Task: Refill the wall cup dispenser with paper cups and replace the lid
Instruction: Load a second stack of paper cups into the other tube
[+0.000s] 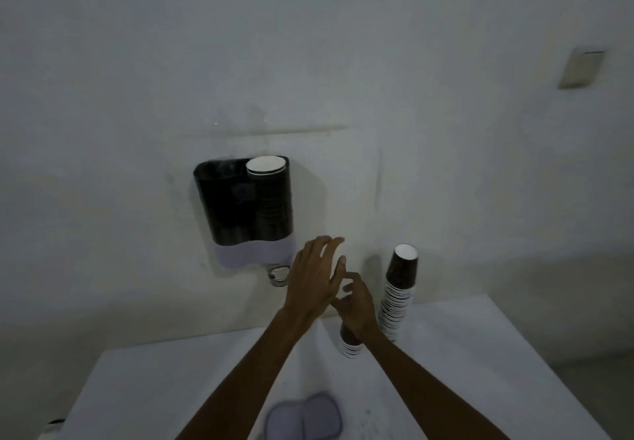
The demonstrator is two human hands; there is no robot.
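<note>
Refilling the wall cup dispenser [244,206] from stacks on the white surface [446,371].

Its right tube is showing a white cup rim, its left tube is looking empty. Left hand [314,282] is hovering, fingers spread; right hand [356,309] is closing on a short cup stack [351,347], with the tall cup stack [398,295] just right. Light, crushable paper, probably best gripped around the middle; lid [303,417] is lying near.
</note>
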